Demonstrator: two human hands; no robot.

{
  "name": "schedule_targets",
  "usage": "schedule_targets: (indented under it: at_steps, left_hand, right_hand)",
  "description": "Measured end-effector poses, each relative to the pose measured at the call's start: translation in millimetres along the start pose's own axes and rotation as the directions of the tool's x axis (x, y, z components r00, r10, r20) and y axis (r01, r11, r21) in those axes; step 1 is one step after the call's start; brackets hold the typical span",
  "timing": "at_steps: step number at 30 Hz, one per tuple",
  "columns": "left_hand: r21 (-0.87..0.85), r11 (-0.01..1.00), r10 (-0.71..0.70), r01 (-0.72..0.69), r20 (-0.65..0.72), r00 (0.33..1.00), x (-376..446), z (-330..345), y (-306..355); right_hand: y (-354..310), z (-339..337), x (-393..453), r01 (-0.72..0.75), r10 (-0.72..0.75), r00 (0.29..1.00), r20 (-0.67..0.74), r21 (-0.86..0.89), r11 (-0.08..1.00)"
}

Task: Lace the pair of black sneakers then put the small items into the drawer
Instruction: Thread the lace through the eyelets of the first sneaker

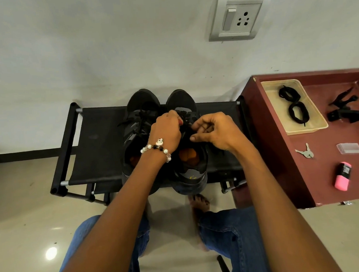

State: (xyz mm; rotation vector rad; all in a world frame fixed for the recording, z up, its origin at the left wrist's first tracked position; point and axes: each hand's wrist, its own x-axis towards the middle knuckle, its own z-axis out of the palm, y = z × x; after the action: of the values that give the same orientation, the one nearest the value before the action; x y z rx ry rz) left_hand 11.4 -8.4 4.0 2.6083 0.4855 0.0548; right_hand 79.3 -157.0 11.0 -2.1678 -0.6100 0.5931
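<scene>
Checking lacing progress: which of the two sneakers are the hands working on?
The right sneaker: both the left hand and right hand pinch its lace. The left sneaker sits untouched beside it.

Sneakers: matt black mesh, sitting on matt cloth rack; floor tiles showing gloss; tray appearing translucent plastic.
</scene>
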Motion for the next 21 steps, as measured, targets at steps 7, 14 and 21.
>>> schedule_targets:
  at_steps: [7, 14, 21]
  left_hand:
    - [-0.201, 0.976, 0.080, -0.081, -0.017, 0.997, -9, -10, -11]
    - [-0.092, 0.965, 0.240, -0.244, -0.054, 0.969, -5, -8, -12]
    - [-0.007, 0.984, 0.175, -0.175, -0.028, 0.984, -3, 3, -13]
  right_hand:
    - [0, -3, 1, 0.018, -0.020, 0.999, -0.031, -0.063, 0.998]
    - [-1, 2, 1, 0.117, -0.134, 0.987, -0.092, -0.168, 0.979]
    - [-8, 6, 2, 0.172, -0.187, 0.980, -0.069, -0.183, 0.968]
